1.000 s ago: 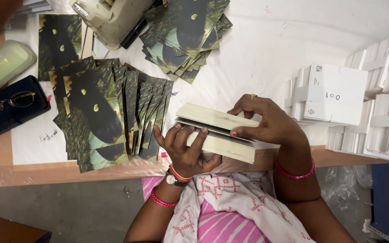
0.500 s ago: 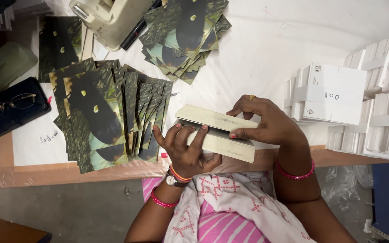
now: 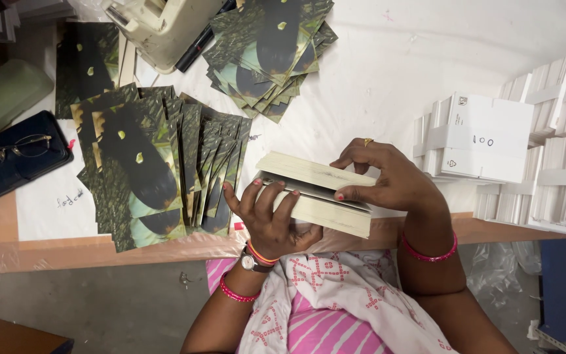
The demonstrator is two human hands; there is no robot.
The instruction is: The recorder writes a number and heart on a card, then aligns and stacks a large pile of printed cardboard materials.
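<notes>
My left hand (image 3: 271,219) and right hand (image 3: 388,180) both grasp a thick stack of cream cards (image 3: 316,192) at the worktop's (image 3: 388,85) near edge, just right of fanned dark green leaflets (image 3: 158,170).

Two hands, left (image 3: 271,219) and right (image 3: 388,177), on one block of pages (image 3: 312,193). Two heaps of dark green covers: one fanned at near left (image 3: 158,164), one far at centre (image 3: 270,52). One pair of glasses (image 3: 8,149) on one dark case (image 3: 18,174). One pale green case (image 3: 4,95). One beige machine (image 3: 158,23).
</notes>
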